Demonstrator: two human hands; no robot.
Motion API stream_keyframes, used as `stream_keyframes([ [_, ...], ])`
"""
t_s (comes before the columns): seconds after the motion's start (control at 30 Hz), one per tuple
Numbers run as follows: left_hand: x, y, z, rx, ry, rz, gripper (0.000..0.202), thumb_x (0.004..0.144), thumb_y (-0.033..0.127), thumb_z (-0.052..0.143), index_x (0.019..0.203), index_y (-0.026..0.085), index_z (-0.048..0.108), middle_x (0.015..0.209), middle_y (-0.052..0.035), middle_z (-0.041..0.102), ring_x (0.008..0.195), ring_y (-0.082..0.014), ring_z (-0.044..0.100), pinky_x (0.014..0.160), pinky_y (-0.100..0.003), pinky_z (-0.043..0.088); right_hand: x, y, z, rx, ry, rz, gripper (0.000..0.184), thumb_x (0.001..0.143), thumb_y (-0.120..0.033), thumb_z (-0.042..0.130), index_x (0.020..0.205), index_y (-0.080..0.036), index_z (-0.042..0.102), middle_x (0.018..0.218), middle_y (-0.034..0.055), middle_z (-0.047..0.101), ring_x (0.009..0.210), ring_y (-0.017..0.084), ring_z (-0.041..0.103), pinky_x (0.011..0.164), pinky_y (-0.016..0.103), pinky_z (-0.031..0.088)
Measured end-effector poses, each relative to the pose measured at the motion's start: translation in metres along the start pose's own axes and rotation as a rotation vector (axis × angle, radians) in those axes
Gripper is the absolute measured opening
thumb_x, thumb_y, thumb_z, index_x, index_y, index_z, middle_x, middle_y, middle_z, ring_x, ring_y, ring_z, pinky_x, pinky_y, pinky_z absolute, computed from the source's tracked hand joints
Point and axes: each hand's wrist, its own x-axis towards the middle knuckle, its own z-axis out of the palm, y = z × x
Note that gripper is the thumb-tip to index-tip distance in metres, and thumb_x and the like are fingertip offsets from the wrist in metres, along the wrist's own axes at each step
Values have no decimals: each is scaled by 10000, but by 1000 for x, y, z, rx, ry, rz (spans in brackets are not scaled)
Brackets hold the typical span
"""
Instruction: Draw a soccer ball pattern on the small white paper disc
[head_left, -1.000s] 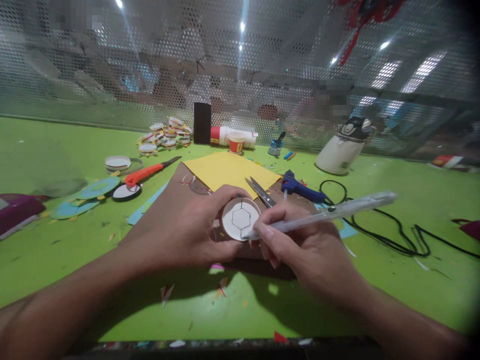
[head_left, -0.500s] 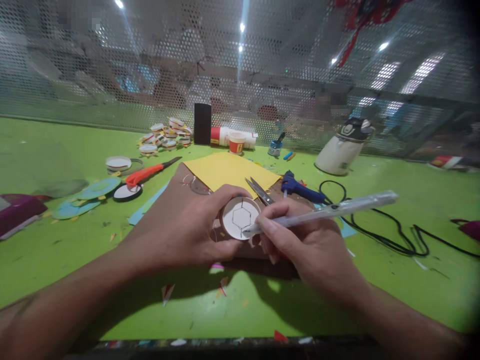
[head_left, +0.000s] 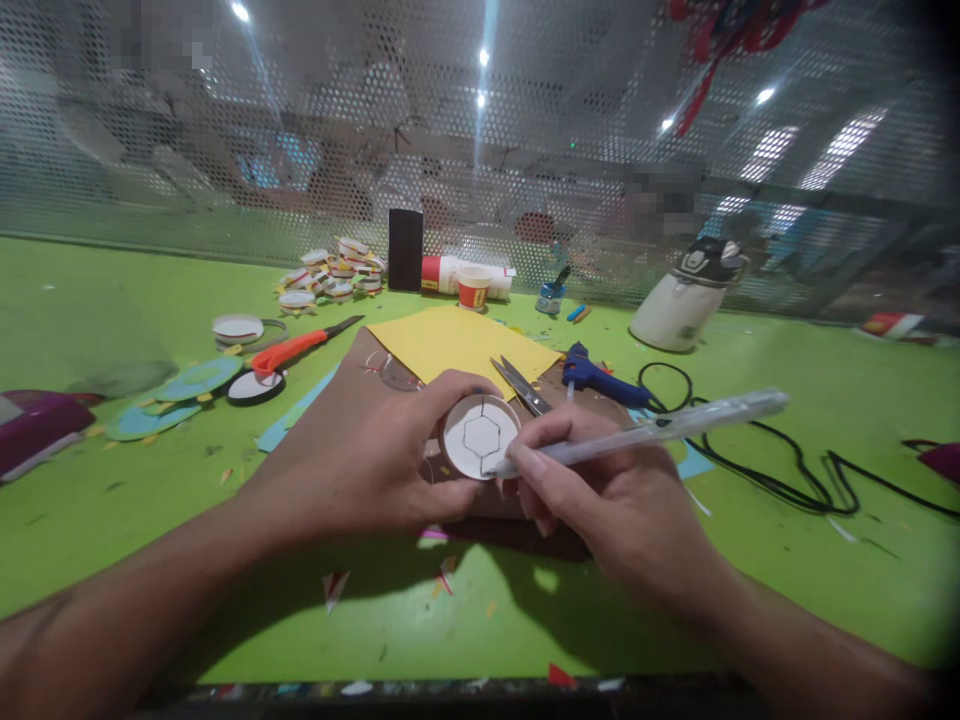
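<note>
Lying on the left, an orange-handled blade (head_left: 289, 352) sits beside a brown board (head_left: 349, 392). The left hand (head_left: 386, 455), curved like a C, grips a rimmed white disc (head_left: 481, 434) over that board. Scissors (head_left: 531, 396) rest partly open just beyond. The right hand (head_left: 611, 490), fingertips pinched together, holds a translucent pen (head_left: 660, 430), tip at the disc's lower edge. Farther right lies a blue glue gun (head_left: 604, 382).

Around the disc (head_left: 481, 437), room opens at 6 o'clock between the forearms (head_left: 187, 570), over scraps (head_left: 445, 577), and at 12 above the paper (head_left: 450, 335), until the cup (head_left: 473, 290). Scissors (head_left: 531, 394) obstruct 1 o'clock, the glue gun (head_left: 600, 380) 2, the cord (head_left: 844, 511) 3.
</note>
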Motion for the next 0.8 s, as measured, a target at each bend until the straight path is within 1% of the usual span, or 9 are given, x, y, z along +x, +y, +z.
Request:
stream_keyframes([
  [0.13,0,-1,3,-53,-4,21,426,791,323,649,1175,213,502,977,-25,690,802,-176,654,643,-255,519,-1,-2,-1,-28,-23,10,97,847,-189,589,751,-175,589,523,-61,558,472,59,489,468,152,426],
  [0.27,-1,-1,4,-88,-16,-4,459,784,355,665,1187,218,496,1003,-33,692,845,-193,662,643,-259,521,-1,-1,-1,-11,-39,20,97,854,-186,591,757,-178,586,518,-67,545,473,58,481,471,148,426],
  [0.4,-1,-2,1,-39,-22,-12,473,795,343,651,1223,225,489,1065,-48,693,898,-212,667,686,-281,526,-1,2,-1,53,-16,30,105,866,-222,599,771,-175,592,513,-61,554,460,61,494,445,146,431],
  [0.53,-1,-2,0,9,-17,-13,499,790,336,665,1250,245,494,1081,-42,693,923,-221,667,734,-300,527,-1,7,-1,127,48,-20,124,874,-271,615,793,-177,606,526,-49,581,439,60,511,418,140,426],
  [0.7,-2,-6,0,59,17,25,506,780,324,679,1253,258,511,1059,-37,694,879,-210,665,709,-285,522,-1,9,0,127,48,-32,125,872,-281,630,799,-180,618,538,-46,583,449,56,513,428,132,428],
  [0.8,-2,-8,2,52,41,67,509,778,301,674,1255,257,504,1058,-37,689,877,-208,662,699,-277,520,0,6,0,94,47,-6,130,867,-275,627,785,-175,611,543,-43,578,454,55,503,435,136,429],
])
